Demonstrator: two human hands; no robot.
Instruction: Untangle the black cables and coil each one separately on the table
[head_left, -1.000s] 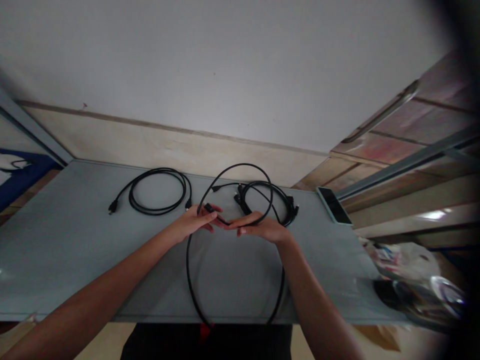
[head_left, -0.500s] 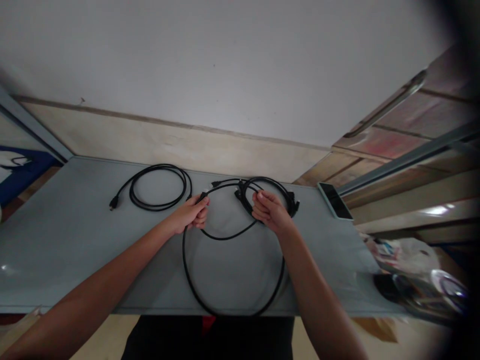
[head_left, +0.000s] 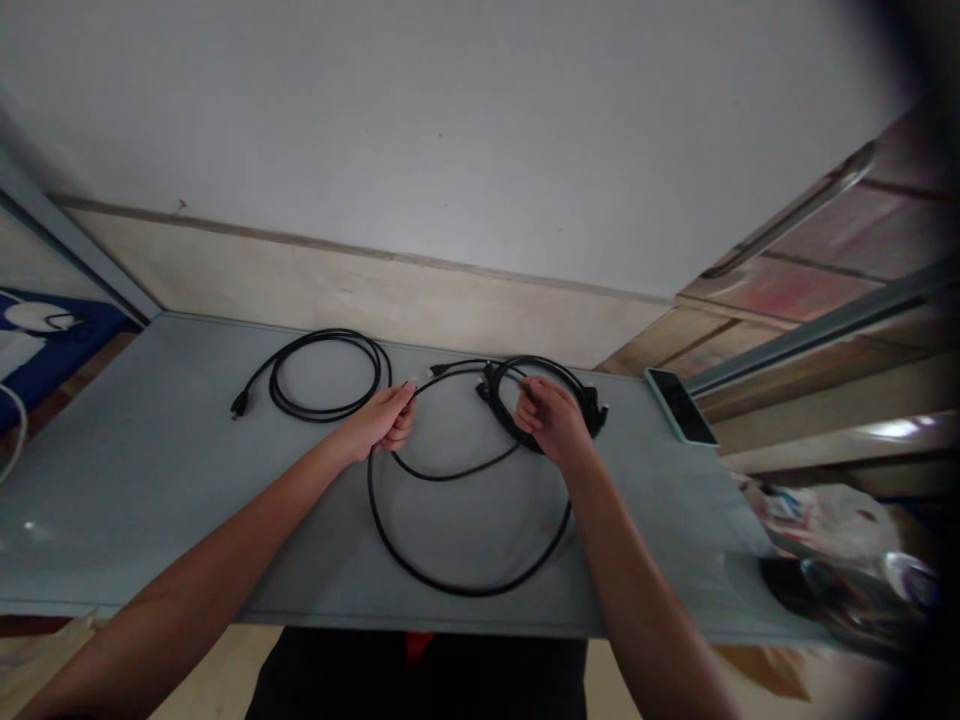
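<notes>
Between my hands runs a black cable (head_left: 469, 592), its big loop hanging low over the front of the grey table and a smaller curve behind it. My left hand (head_left: 388, 418) is closed around one part of the cable. Fingers pinched, my right hand (head_left: 551, 415) grips another part of it on the right. Behind that hand lies a bundle of coiled black cables (head_left: 531, 360) with several plugs, partly hidden by the hand. A plug end (head_left: 436, 371) lies between the hands, farther back. Left of my left hand rests a separate coiled black cable (head_left: 324, 413) with its plug (head_left: 239, 403) pointing outward.
The grey table (head_left: 187, 450) meets a pale wall (head_left: 360, 285) at the back. A phone (head_left: 681, 405) lies near the right edge. Beyond that edge are a plastic bag (head_left: 847, 520) and a dark, shiny, blurred object (head_left: 832, 595). A metal post (head_left: 82, 250) stands at the left.
The big loop's bottom has risen from the table's front edge to over its top. Both hands still grip the cable. The whole view has shifted slightly.
</notes>
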